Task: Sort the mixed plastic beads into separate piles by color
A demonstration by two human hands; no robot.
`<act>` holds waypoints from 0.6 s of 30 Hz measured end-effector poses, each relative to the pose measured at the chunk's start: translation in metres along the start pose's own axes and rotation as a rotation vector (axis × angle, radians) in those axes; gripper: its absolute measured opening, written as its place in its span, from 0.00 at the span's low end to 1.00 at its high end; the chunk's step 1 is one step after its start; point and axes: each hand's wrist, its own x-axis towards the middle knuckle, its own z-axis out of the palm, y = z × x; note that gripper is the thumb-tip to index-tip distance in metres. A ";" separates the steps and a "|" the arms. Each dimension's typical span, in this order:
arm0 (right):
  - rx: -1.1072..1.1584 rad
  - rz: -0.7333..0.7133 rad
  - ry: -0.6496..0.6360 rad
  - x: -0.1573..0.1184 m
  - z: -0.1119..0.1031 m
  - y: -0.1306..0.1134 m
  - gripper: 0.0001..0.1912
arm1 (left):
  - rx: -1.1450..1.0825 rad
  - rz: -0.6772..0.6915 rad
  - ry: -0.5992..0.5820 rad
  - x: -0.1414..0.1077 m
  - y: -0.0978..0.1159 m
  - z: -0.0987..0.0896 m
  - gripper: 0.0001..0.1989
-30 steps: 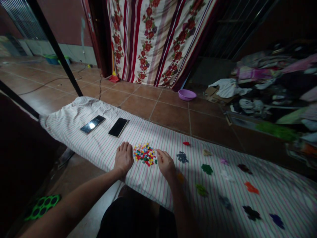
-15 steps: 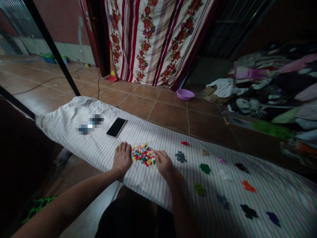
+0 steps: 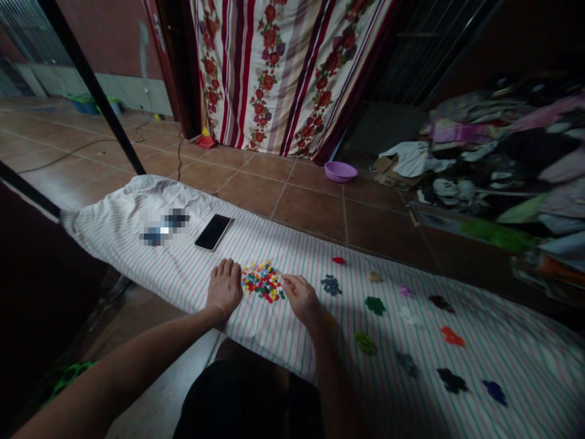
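Note:
A mixed heap of small coloured pieces (image 3: 262, 281) lies on the striped cloth (image 3: 274, 332) between my hands. Palm down at the heap's left edge rests my left hand (image 3: 224, 285), its fingers laid forward on the cloth and nothing visible in it. At the right edge, my right hand (image 3: 300, 297) has thumb and forefinger pinched together; whatever is between them is too small to make out. Nearest beyond it is a grey pile (image 3: 331, 285), with a red pile (image 3: 338, 260), a dark green pile (image 3: 375, 305) and a lime green pile (image 3: 365, 343) around.
Farther right sit orange (image 3: 452, 336), black (image 3: 451, 380) and dark blue piles (image 3: 494, 392), among several others. A phone (image 3: 213, 232) lies left of the heap, beside a blurred-out item (image 3: 164, 227). A purple basin (image 3: 340, 172) stands on the tiled floor.
The view has shifted slightly. Both hands stay beside the heap, the right one still pinched at its right edge; no piece has visibly been moved.

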 end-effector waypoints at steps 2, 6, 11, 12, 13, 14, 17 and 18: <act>-0.011 0.001 -0.016 -0.002 0.001 -0.001 0.14 | 0.004 0.003 0.008 0.000 0.000 0.001 0.13; -0.024 0.011 -0.025 -0.001 0.000 -0.003 0.14 | 0.000 0.015 0.020 -0.001 -0.002 0.003 0.14; -0.045 0.067 -0.008 0.004 -0.005 -0.010 0.13 | 0.011 0.023 0.022 -0.002 -0.005 0.006 0.15; -0.045 0.079 -0.022 0.005 -0.005 -0.011 0.13 | 0.013 0.023 0.020 -0.002 -0.005 0.006 0.15; -0.040 0.084 -0.045 0.005 -0.005 -0.013 0.13 | 0.013 0.021 0.018 -0.002 -0.005 0.006 0.15; -0.035 0.085 -0.072 0.005 -0.004 -0.015 0.13 | 0.011 0.018 0.016 -0.002 -0.005 0.006 0.15; -0.030 0.081 -0.117 0.005 -0.003 -0.018 0.12 | -0.008 0.010 0.012 -0.001 -0.004 0.005 0.15; -0.029 0.081 -0.115 0.005 -0.003 -0.019 0.12 | -0.013 0.008 0.011 -0.001 -0.004 0.005 0.15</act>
